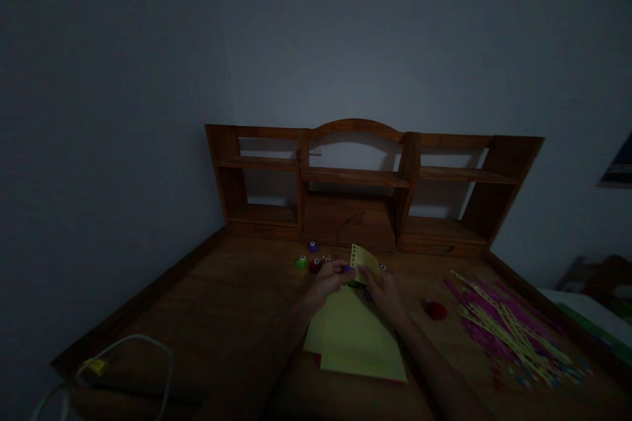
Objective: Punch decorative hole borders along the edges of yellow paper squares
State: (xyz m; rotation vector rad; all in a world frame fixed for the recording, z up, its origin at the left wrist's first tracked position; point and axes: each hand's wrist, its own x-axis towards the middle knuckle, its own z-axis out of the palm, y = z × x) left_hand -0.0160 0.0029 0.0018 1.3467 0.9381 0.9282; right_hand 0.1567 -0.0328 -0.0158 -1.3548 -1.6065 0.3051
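In the dim head view, my left hand (330, 277) is closed, with a small purple object (349, 269) at its fingertips; its kind is too small to tell. A small sheet of yellow paper (365, 262) with a row of holes down its left edge is pinched in my right hand (384, 284), right beside that object. Something green (353, 283) shows just under my fingers, partly hidden. Below both hands lie larger yellow sheets (358, 342), with red peeking out at their lower edge.
Small eyed figures, one green (301, 262), one purple (313, 247), sit behind my left hand. Right lie a red object (436, 310) and a pile of pale yellow sticks (513, 325) over magenta strips. A wooden shelf (353, 175) backs the desk; a white cable (141, 337) loops front left.
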